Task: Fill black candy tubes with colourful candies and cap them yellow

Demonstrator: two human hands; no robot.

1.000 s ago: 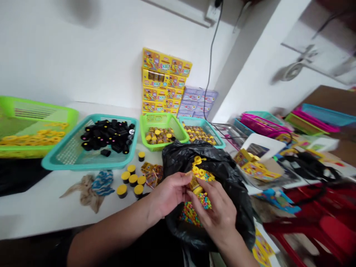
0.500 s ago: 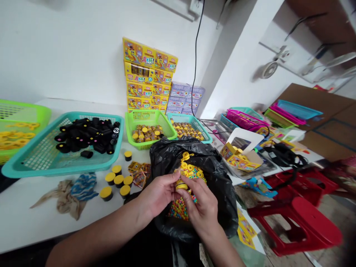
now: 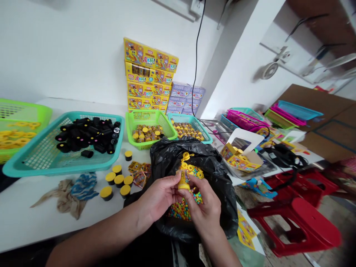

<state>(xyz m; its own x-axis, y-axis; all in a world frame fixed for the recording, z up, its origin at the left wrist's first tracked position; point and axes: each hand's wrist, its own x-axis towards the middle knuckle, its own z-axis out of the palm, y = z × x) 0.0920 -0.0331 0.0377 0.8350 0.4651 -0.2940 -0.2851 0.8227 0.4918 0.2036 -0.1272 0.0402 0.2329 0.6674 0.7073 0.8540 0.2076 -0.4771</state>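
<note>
I take the small jar [image 3: 184, 180] as the centre of my clock, twelve toward the wall. It is above the mouth of the black bag [image 3: 224, 205], yellow end lower and nearer me. My left hand [image 3: 160, 196] pinches its upper part between thumb and fingertips; my right hand [image 3: 205, 202] grips it from three o'clock, thumb by the yellow end. Both hands are together, closed on that one jar. Whether its upper end is open I cannot tell. I'd say two hands steady so small a thing, and working above the bag should catch anything dropped.

The bag's mouth is spread wide, probably for easy reach. In it lie bright multicoloured pellets [image 3: 180, 211], with yellow plastic pieces [image 3: 191, 170] on top toward twelve.

Beyond, the green basket [image 3: 164, 127] at eleven holds loosely heaped jars, and the teal basket [image 3: 208, 140] at twelve holds similar ones packed closer; both seem set there within arm's reach. At nine, on the table, yellow-topped black tubs [image 3: 119, 181] stand in a loose cluster. Toward ten, the large teal tray [image 3: 52, 170] bears a pile of black cylinders [image 3: 86, 153]. Between two and three, an open yellow carton [image 3: 241, 163] shows yellow-topped items inside.
</note>
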